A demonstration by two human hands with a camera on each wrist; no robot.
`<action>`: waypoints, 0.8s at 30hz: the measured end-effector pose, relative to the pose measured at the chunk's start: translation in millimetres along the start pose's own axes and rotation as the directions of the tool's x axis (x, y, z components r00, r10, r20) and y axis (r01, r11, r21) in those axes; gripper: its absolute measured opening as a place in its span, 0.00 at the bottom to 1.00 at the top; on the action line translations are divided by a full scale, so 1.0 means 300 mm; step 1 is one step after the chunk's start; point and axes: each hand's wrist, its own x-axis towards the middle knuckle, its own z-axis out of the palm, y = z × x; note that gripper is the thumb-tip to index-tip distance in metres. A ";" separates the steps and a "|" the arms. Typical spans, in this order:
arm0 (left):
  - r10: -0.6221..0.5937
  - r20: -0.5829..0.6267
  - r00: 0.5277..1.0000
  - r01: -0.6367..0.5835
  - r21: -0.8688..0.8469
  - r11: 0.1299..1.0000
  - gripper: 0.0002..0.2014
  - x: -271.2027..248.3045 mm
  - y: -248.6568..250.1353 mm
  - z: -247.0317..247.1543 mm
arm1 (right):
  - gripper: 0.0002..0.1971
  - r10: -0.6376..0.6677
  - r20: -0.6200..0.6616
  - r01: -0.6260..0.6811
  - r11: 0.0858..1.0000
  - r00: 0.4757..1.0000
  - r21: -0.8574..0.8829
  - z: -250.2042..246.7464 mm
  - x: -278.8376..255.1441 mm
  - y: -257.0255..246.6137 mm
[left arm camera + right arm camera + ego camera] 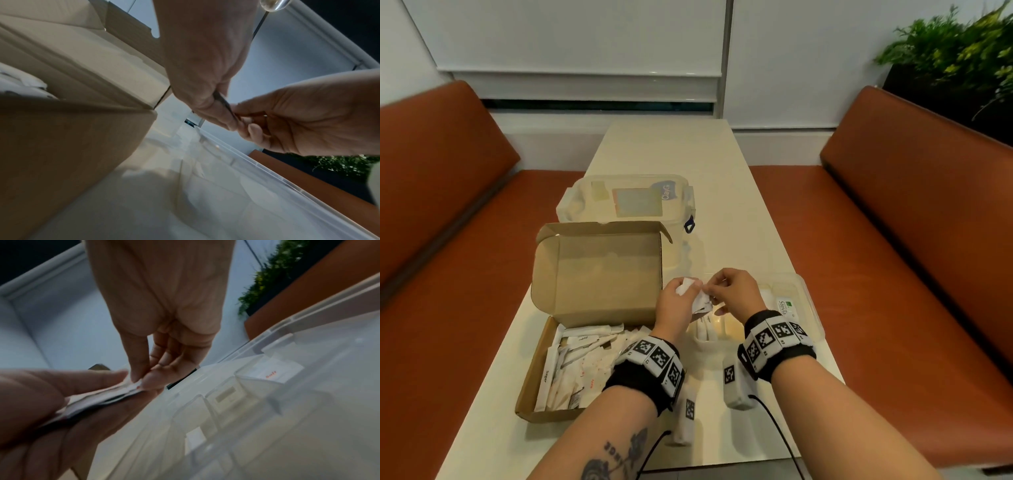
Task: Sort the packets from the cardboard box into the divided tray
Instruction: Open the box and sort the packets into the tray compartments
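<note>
Head view: I've got my left hand (677, 306) holding a small wad of white packets (697, 298) above the near-left end of the divided tray (812, 310), fingers curled round the stack, while my right hand (732, 294) pinches the top packet's edge betw. thumb and forefinger to peel it off. The cardboard box (544, 370) sits just left of the tray on the worktop (667, 150), lid up, w/ plenty of packets inside, so I'd judge the sort far from done. Right wrist view shows the stack (98, 398) as several layers; print is blurred there, prob. a red-lettered one on top, but I can't read it. Risks as I see them: two packets stick together and both go into one compartment; a loose left grip lets the wad fan out and drop across the dividers; or I misread the blurred label and file it wrong.
</note>
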 end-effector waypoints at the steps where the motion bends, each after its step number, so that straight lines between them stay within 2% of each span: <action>1: -0.014 0.026 1.000 0.014 -0.005 1.000 0.10 0.000 -0.005 0.003 | 0.03 0.006 -0.020 -0.006 1.000 1.000 0.018 -0.008 0.000 0.004; 8: -0.052 0.033 0.998 0.054 -0.067 0.996 0.03 0.000 -0.020 0.019 | 0.05 -0.004 -0.095 0.007 0.999 0.995 0.036 -0.060 0.011 0.030; 13: -0.018 0.028 0.999 0.019 -0.042 0.999 0.04 0.012 -0.022 0.030 | 0.04 -0.011 -0.048 0.011 1.000 0.999 0.001 -0.105 0.014 0.035; 15: 0.009 0.009 1.000 -0.008 -0.020 1.000 0.05 0.014 -0.022 0.037 | 0.01 0.003 -0.024 -0.003 1.000 1.000 -0.001 -0.112 0.011 0.035; 16: 0.021 0.008 1.000 -0.021 -0.010 1.000 0.06 0.014 -0.022 0.041 | 0.02 -0.001 -0.014 0.001 1.000 1.000 -0.016 -0.115 0.009 0.036; 19: 0.043 0.035 0.998 -0.043 0.001 0.999 0.05 0.013 -0.024 0.055 | 0.06 -0.027 -0.016 0.025 0.994 1.000 -0.106 -0.129 0.006 0.041; 21: 0.024 0.043 0.999 -0.022 -0.056 0.998 0.03 0.011 -0.029 0.055 | 0.05 -0.035 -0.085 0.018 0.980 0.996 -0.198 -0.159 0.012 0.050; 24: -0.004 0.044 0.999 0.010 -0.139 0.990 0.04 0.015 -0.045 0.043 | 0.06 0.012 -0.211 -0.095 0.916 0.977 -0.389 -0.233 0.029 0.075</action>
